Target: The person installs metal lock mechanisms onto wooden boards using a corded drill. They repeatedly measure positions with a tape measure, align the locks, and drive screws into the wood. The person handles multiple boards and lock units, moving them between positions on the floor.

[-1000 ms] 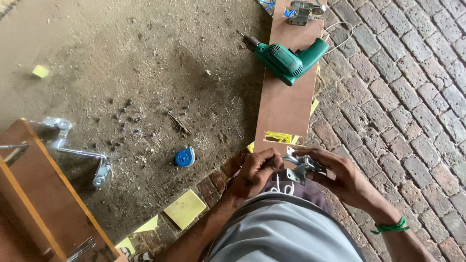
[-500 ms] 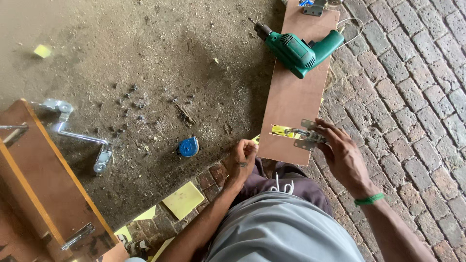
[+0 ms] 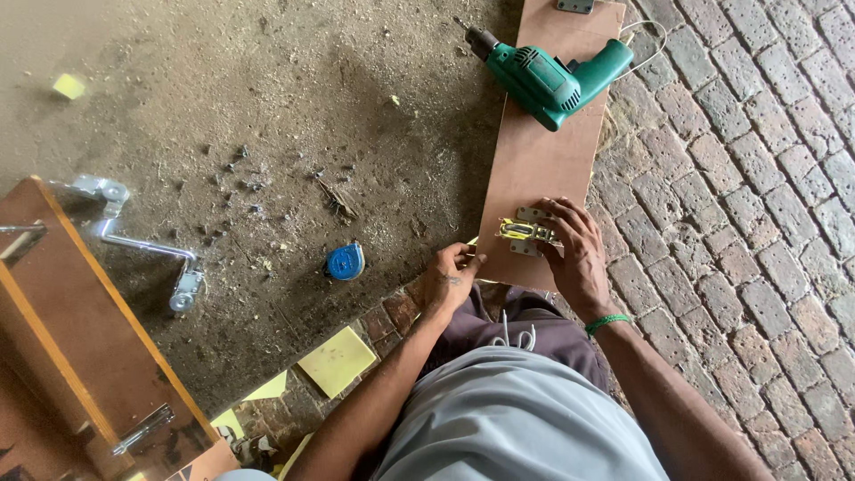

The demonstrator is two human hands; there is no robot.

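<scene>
Your right hand (image 3: 577, 254) lies on the near end of the long brown board (image 3: 543, 151), fingers spread over a small metal hinge (image 3: 525, 232) with a yellowish middle part, pressing it flat against the board rather than pinching it. The hinge sits close to the near end of the board and nearer its left side. Your left hand (image 3: 450, 276) is at the board's left near corner, fingers curled together with the fingertips at the edge; something thin and yellowish shows beside them, but you cannot tell from here whether it is held.

The green power drill (image 3: 552, 76) lies on its side across the far part of the same board, its cord trailing off onto the brick paving (image 3: 757, 178), and 1 more metal fitting (image 3: 574, 5) sits at the far end. A blue tape measure (image 3: 345, 262) rests on the dirt floor near your left hand.

Risks as judged from here: the hinge is only pressed down, so a nudge of the board could slide it out of position. The board spans dirt and uneven brick, so it may rock under pressure. The drill could roll or be dragged by its cord if the board shifts. Scattered small bits on the dirt could be lost or knelt on.
</scene>
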